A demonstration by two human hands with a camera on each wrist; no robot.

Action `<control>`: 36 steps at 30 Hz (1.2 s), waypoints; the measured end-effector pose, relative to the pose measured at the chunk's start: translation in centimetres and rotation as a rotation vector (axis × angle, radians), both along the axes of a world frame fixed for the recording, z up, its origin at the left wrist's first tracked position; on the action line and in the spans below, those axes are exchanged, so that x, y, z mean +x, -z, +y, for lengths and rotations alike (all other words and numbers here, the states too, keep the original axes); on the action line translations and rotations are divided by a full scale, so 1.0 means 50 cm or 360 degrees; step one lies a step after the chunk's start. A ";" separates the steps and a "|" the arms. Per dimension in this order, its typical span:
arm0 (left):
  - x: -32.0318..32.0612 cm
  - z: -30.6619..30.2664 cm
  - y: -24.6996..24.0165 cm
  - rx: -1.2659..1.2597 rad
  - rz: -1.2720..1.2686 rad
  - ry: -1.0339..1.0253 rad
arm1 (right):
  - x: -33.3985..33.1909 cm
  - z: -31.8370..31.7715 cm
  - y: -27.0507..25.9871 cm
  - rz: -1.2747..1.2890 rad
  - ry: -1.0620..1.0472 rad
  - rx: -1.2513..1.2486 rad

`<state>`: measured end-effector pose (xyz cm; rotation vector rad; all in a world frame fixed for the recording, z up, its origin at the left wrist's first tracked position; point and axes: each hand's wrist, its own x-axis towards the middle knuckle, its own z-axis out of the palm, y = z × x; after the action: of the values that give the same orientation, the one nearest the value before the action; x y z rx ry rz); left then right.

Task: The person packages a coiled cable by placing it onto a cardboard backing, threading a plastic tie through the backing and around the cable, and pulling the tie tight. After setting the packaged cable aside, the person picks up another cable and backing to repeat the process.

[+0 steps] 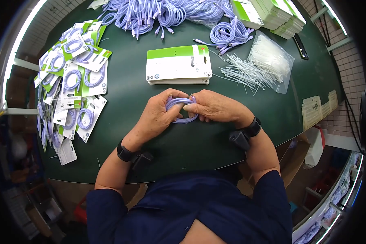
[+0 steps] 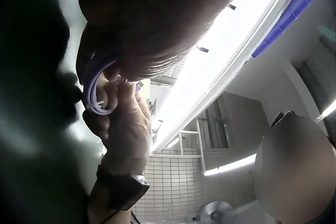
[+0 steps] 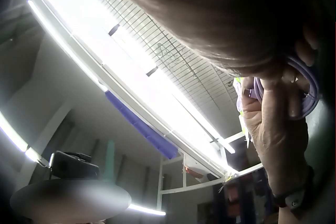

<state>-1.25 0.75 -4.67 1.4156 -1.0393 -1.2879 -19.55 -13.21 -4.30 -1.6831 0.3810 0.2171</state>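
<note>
A coiled lilac USB cable [image 1: 184,120] is held between both hands, low over the near middle of the green table. My left hand [image 1: 156,112] grips the coil's left side, its thumb laid across the loop. At the right side, my right hand [image 1: 217,106] pinches the coil between thumb and fingers. A plug end shows at the top of the loop, near the right fingertips. In the left wrist view, a pale tie [image 2: 96,105] crosses the cable strands. Beyond the hands lies a stack of white and green packaging cards [image 1: 177,67].
Carded lilac cables [image 1: 72,79] lie heaped along the left side. Loose cable coils [image 1: 171,16] cover the far edge. To the right are scattered white cable ties [image 1: 244,75] beside their plastic bag [image 1: 268,55], with card stacks [image 1: 274,16] behind and a black tool [image 1: 301,46].
</note>
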 end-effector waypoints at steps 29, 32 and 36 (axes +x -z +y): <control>0.047 0.001 0.073 0.0137 0.1141 -0.0104 | -0.008 -0.015 0.027 -0.0470 0.0038 -0.0506; 0.072 0.001 0.089 0.0140 0.1129 0.0002 | -0.004 -0.011 0.030 -0.0471 0.0043 -0.0445; 0.079 0.007 0.090 0.0158 0.1103 0.0144 | 0.002 -0.001 0.036 -0.0415 -0.0028 -0.0436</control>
<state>2.71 1.12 -9.17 0.8760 -0.5727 -1.7408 -19.46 -13.26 -6.10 -1.9567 0.2062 -0.0460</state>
